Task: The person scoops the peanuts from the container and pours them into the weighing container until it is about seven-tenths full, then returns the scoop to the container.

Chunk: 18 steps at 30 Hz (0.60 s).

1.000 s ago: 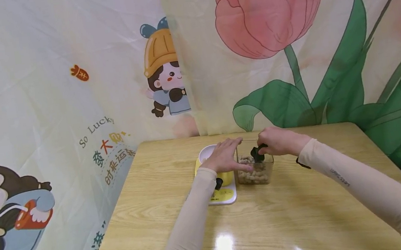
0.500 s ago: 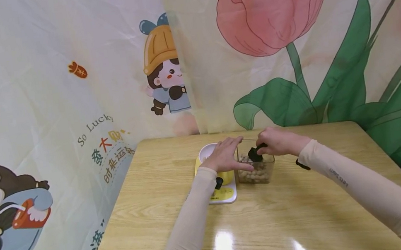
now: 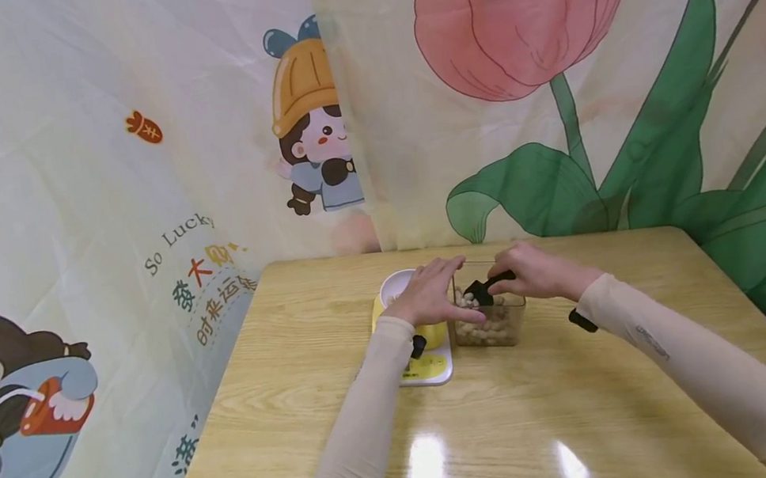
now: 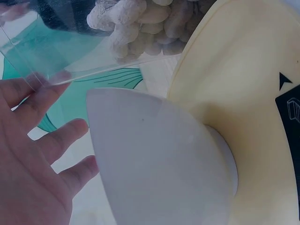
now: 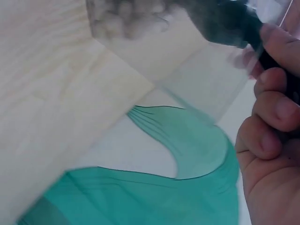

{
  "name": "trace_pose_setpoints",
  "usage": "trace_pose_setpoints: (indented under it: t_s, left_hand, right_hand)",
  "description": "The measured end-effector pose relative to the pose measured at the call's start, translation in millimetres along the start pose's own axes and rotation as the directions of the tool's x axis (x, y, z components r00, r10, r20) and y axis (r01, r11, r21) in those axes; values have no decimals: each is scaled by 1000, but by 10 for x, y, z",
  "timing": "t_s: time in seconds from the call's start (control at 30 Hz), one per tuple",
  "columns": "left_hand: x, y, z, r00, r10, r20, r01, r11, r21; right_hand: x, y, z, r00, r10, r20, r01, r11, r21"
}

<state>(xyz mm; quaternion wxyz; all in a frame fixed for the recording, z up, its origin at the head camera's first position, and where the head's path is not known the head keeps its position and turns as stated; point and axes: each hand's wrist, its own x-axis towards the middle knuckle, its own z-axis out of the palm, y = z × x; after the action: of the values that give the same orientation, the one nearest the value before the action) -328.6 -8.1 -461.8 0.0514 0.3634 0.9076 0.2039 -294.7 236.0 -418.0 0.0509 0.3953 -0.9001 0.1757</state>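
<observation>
A clear square container (image 3: 521, 313) with unshelled peanuts (image 3: 486, 332) in it stands on the table. My left hand (image 3: 429, 294) holds its left side, thumb at the front and fingers at the far corner. In the left wrist view two fingertips touch the clear wall and the other fingers are spread beside a white bowl (image 4: 150, 154). My right hand (image 3: 538, 271) grips the handle of a black scoop (image 3: 480, 292), fingers curled round it in the right wrist view. The scoop's blade is inside the container, over the peanuts at the left.
Left of the container, a white and yellow kitchen scale (image 3: 429, 366) bears the white bowl, largely hidden behind my left hand. The wooden table (image 3: 326, 357) ends at a printed cloth backdrop (image 3: 389, 111).
The scoop has shifted left inside the container and tilted, so more of its handle shows. My left hand keeps its place on the container. The head view has tipped slightly downward.
</observation>
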Motion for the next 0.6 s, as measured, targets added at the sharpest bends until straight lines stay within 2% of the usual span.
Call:
trace_pose_setpoints:
  t_s: [0.43,0.6]
  left_hand:
    - [9,-21,-12,1000,7,-13,-6,1000,5]
    - [16,-30,10,1000,14,-15,-14,1000,4]
  right_hand:
    - [-267,63,74,984,165,-63,-155,978,137]
    - [-377,47,113,965,249,-87,-228,953,197]
